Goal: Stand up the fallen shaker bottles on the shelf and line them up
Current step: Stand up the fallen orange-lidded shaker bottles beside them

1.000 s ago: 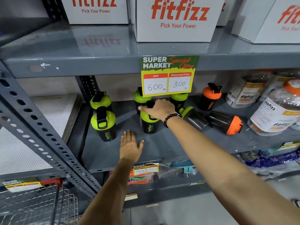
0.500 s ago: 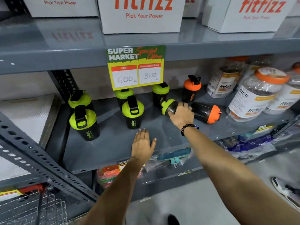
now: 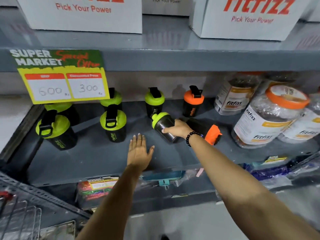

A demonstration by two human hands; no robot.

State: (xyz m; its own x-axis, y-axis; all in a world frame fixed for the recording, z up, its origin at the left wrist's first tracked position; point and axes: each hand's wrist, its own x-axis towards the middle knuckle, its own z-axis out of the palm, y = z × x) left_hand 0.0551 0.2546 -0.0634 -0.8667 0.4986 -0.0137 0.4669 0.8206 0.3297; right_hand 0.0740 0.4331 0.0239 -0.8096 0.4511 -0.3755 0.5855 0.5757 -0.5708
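Observation:
A green-lidded black shaker bottle (image 3: 161, 122) lies on its side on the grey shelf (image 3: 97, 158), and my right hand (image 3: 178, 129) is wrapped around its body. Just right of it an orange-lidded shaker (image 3: 210, 131) also lies fallen, partly hidden by my wrist. Several green-lidded shakers stand upright: one at front left (image 3: 55, 130), one in the middle (image 3: 114, 123), one at the back (image 3: 154, 101). An orange-lidded shaker (image 3: 193, 102) stands upright at the back. My left hand (image 3: 139, 151) rests flat on the shelf, fingers spread, holding nothing.
Large clear Fitfizz jars with orange lids (image 3: 270, 116) crowd the shelf's right side. A price sign (image 3: 60, 77) hangs from the upper shelf, hiding part of the back row. White Fitfizz boxes (image 3: 245, 18) sit above. A wire cart (image 3: 20, 220) is at lower left.
My right hand has left the upright green shaker, moved right and closed on the fallen green-lidded one. The view has shifted right. My left hand stays flat on the shelf.

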